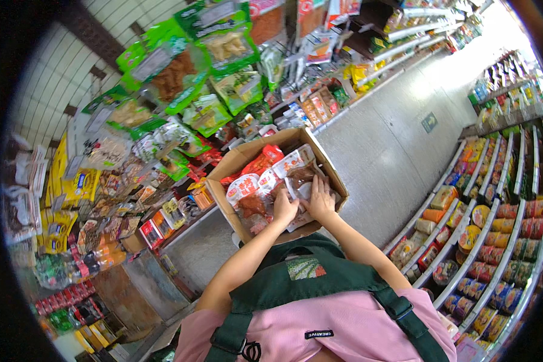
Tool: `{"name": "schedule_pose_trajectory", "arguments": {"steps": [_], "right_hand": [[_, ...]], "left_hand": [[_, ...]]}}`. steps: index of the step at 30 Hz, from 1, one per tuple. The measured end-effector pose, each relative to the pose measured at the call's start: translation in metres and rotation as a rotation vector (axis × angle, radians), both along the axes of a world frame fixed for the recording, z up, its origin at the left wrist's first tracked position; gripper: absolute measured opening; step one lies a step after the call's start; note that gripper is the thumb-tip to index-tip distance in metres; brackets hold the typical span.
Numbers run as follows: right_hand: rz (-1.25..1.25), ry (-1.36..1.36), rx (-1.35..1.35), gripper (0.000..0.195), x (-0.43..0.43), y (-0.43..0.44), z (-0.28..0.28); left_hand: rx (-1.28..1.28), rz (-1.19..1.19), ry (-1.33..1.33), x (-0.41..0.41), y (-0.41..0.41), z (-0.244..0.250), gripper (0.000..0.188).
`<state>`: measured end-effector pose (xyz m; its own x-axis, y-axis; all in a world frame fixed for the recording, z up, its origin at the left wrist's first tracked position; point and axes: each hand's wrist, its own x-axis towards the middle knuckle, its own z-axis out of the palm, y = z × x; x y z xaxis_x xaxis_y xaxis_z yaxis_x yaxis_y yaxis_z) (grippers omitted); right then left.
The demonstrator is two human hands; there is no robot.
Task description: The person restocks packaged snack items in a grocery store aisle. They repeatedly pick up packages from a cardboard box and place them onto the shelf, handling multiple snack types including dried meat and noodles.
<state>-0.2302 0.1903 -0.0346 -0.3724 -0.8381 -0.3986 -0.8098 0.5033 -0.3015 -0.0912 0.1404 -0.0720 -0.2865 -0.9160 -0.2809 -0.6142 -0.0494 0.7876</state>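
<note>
An open cardboard box (228,215) stands close in front of my body, with several plastic food packets inside. My left hand (286,208) and my right hand (320,199) both reach into it and touch a clear and white packet (298,181) at its right side. The fingertips of my left hand lie at the packet's edge, partly hidden; those of my right hand are spread flat over it. Left of them lies a packet of reddish-brown food (252,203), and a red packet (269,157) rests along the far wall of the box.
Green-edged snack packets (176,72) hang on a wire rack at the left. Yellow packets (81,185) hang farther left. Small boxes (163,226) line a low shelf edge. Curved-looking shelves with instant noodle cups (470,237) stand at the right, beside the grey aisle floor (380,158).
</note>
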Motion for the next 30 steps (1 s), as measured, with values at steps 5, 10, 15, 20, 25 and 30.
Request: {"name": "schedule_pose_trajectory", "arguments": {"steps": [5, 10, 15, 20, 25, 30], "right_hand": [[0.145, 0.016, -0.198, 0.090, 0.008, 0.004, 0.012], [0.149, -0.073, -0.138, 0.093, 0.051, -0.007, 0.062], [0.403, -0.366, -0.533, 0.073, 0.142, -0.064, 0.168], [0.709, -0.328, -0.850, 0.066, 0.245, -0.127, 0.312], [0.919, -0.146, -1.281, 0.063, 0.338, -0.203, 0.426], [0.882, -0.072, -1.570, 0.069, 0.423, -0.289, 0.484]], "left_hand": [[0.115, -0.139, 0.072, 0.026, -0.005, 0.017, 0.029], [0.243, -0.246, 0.257, 0.096, -0.024, 0.069, 0.031], [-0.049, -0.237, 0.315, 0.215, -0.070, 0.183, 0.031], [-0.182, -0.033, 0.180, 0.345, -0.108, 0.339, 0.028], [-0.685, 0.186, 0.067, 0.456, -0.139, 0.466, 0.039], [-1.138, 0.475, -0.062, 0.540, -0.206, 0.535, 0.060]]}}
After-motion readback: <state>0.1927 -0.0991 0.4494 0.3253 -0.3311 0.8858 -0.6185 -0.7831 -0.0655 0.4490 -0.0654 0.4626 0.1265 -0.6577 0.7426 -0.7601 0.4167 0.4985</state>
